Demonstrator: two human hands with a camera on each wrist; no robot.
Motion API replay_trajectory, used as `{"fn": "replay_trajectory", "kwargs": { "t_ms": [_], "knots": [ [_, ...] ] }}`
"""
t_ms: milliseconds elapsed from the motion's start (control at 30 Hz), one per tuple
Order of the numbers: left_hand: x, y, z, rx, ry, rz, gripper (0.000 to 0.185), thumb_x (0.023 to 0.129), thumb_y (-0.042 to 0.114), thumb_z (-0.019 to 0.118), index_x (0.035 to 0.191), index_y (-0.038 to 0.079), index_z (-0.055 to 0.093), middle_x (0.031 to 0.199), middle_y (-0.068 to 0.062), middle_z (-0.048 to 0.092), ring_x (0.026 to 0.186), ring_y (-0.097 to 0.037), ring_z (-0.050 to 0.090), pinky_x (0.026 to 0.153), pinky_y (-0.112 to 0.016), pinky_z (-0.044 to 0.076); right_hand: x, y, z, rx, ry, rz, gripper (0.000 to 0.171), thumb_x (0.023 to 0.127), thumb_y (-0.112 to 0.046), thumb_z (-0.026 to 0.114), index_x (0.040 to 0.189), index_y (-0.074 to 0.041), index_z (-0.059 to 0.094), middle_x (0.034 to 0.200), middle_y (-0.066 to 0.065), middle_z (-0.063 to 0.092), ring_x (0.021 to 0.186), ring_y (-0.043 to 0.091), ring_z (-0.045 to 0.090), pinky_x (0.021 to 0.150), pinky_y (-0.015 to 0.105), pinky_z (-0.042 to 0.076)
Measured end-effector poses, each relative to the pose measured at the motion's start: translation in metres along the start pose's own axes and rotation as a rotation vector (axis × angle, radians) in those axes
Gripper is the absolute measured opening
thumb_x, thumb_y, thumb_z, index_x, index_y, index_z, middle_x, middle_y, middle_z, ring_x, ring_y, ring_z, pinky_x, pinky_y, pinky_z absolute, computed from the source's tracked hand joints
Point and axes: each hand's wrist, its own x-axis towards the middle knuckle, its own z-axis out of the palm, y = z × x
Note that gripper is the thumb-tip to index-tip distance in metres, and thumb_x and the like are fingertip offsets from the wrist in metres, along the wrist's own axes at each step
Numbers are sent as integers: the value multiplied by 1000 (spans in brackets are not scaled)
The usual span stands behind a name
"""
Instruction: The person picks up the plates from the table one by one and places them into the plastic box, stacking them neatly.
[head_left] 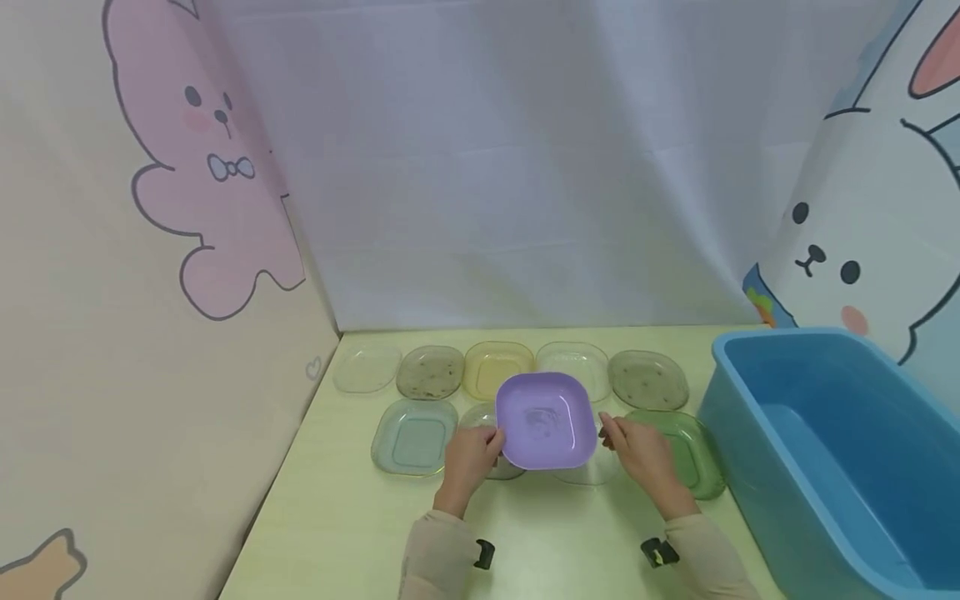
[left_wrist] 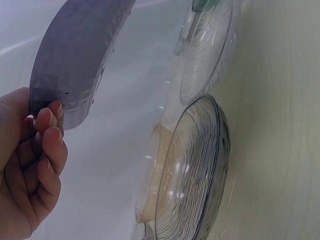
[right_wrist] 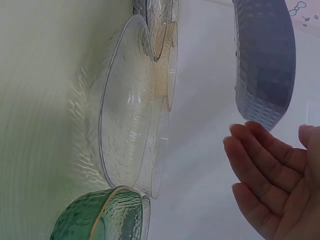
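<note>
A purple square plate [head_left: 546, 421] with rounded corners is held up above the table, its inside facing the head camera. My left hand [head_left: 471, 458] pinches its left edge between thumb and fingers, as the left wrist view also shows. On the other side, my right hand [head_left: 641, 454] is just off the right edge; in the right wrist view its fingertips [right_wrist: 239, 131] reach close under the plate with the thumb apart. Partly hidden below are a grey ribbed plate [left_wrist: 197, 170] and a clear plate [right_wrist: 125, 110]. A green plate [head_left: 701, 454] lies beside my right hand.
A large blue tub [head_left: 780, 458] stands at the right. Left of my left hand lies a pale blue plate [head_left: 415, 437]. Along the back lie several see-through plates, including a yellow one [head_left: 498, 367] and a grey one [head_left: 648, 379]. White cloth [head_left: 525, 167] hangs behind the table.
</note>
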Motion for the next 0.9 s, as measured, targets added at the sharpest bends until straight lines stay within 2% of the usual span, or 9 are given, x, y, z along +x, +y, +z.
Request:
{"fn": "replay_trajectory", "kwargs": {
  "t_ms": [200,400,533,733,900],
  "knots": [
    [-4,8,7,-7,12,-2,41,89,29,53,50,17,51,44,9,49,42,0,34,42,-17,26,-4,-2,-1,14,-55,34,49,99,-37,36,60,-14,56,56,-4,55,52,9,46,52,27,36],
    [-5,15,7,-10,-9,-10,41,90,29,53,51,17,52,44,9,50,42,0,35,46,-18,28,-8,-3,0,-23,-97,14,50,97,-42,39,58,-13,51,52,-4,48,49,11,41,49,26,31],
    [-7,15,8,-34,-13,-12,41,91,29,52,52,16,53,45,9,51,42,1,35,46,-17,28,-10,-4,3,-3,-127,15,47,95,-43,43,59,-13,49,54,-4,47,51,11,39,50,26,30],
    [-9,15,8,-31,-8,-14,41,91,30,51,52,17,52,45,9,51,43,0,34,44,-16,27,-11,-5,9,-92,-70,-30,42,97,-32,42,59,-12,44,53,0,44,50,15,43,48,29,34],
    [-9,13,8,-87,-22,-29,41,93,32,50,55,17,53,47,9,51,44,0,36,46,-17,29,-11,-9,8,-163,-34,-58,42,98,-28,39,59,-12,43,53,1,45,50,18,46,47,31,37]
  ]
}}
